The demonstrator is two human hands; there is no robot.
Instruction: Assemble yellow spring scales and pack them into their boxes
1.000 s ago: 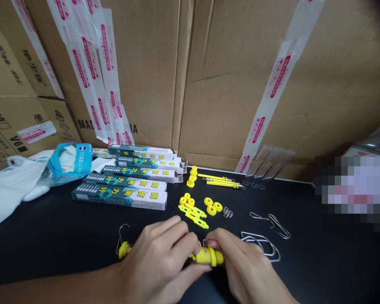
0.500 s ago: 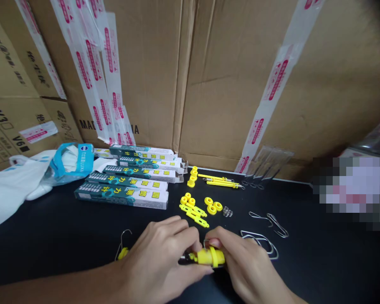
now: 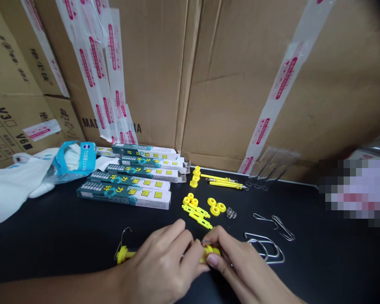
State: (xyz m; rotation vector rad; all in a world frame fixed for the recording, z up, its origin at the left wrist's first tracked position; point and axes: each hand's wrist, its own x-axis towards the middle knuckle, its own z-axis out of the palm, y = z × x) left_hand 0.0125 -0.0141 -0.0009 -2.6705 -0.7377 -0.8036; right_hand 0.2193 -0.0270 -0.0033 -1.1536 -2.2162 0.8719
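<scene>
At bottom centre, the left hand [image 3: 164, 261] wraps a yellow rod [image 3: 123, 255], hiding its middle; the right hand [image 3: 243, 257] pinches one end. Boxes [image 3: 126, 196] lie centre-left, near a blue bag [image 3: 88, 158] holding something white.

One yellow-ended rod [image 3: 122, 256] lies with its middle hidden under the left hand [image 3: 161, 258] and its farther end partly covered by the right hand [image 3: 236, 253]; one white bundle [image 3: 14, 185] is cut off at left; small wire coils [image 3: 231, 213] are indistinct; one item [image 3: 361, 190] at right is pixelated.
</scene>
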